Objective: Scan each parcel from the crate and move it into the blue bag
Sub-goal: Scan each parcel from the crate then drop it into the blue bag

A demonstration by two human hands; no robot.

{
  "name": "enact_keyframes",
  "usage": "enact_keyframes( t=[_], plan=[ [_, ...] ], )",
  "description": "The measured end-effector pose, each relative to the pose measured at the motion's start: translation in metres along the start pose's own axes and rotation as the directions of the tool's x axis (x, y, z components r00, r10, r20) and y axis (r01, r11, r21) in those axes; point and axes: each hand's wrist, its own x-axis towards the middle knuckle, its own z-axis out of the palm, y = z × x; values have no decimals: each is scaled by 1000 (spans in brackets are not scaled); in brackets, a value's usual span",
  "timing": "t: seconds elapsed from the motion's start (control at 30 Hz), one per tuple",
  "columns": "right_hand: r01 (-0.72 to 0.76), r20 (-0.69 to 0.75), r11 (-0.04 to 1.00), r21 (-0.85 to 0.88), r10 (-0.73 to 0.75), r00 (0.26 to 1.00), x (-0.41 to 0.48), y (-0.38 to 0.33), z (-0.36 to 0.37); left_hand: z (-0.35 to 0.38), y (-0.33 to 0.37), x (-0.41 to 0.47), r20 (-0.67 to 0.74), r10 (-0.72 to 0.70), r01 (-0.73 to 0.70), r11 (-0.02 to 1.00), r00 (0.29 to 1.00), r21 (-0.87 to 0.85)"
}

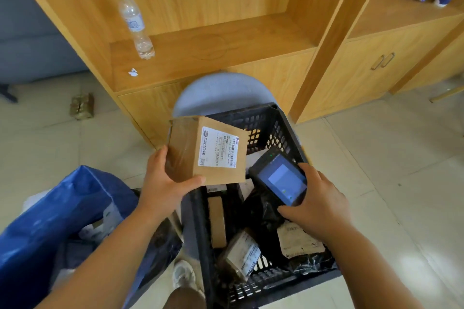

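Two hands above the crate [266,125]. Grips a box [185,153] with the left hand [165,183], thumb pressed on the lower edge, fingers curled up the left side. Holds the box tilted over the crate's left rim, white label [219,149] facing up. Clamps the scanner [282,178] in the right hand [321,206], fingers curled round its sides, screen lit, just beside the box. More parcels [241,253] down in the crate. Blue bag [50,221] open at the left, just beside the crate.
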Motion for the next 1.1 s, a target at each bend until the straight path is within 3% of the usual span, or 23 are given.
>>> enact_keyframes(
  t=[0.27, 0.43, 0.77, 1.1],
  plan=[
    [291, 42, 956, 41, -292, 955, 7, -97, 25, -108, -41, -57, -296, -113, 96, 993, 949, -73],
    [387, 119, 922, -10, -383, 916, -13, -159, 52, -167, -99, -96, -397, -200, 191, 980, 896, -64],
    [361, 260, 929, -81, -330, 907, -82, -254, 136, -239, -252, -136, -261, -411, 464, 867, 873, 185],
    [259, 371, 959, -117, -200, 907, -112, -281, 227, -215, -370, -115, -95, -585, 574, 730, 806, 372]
  ],
)
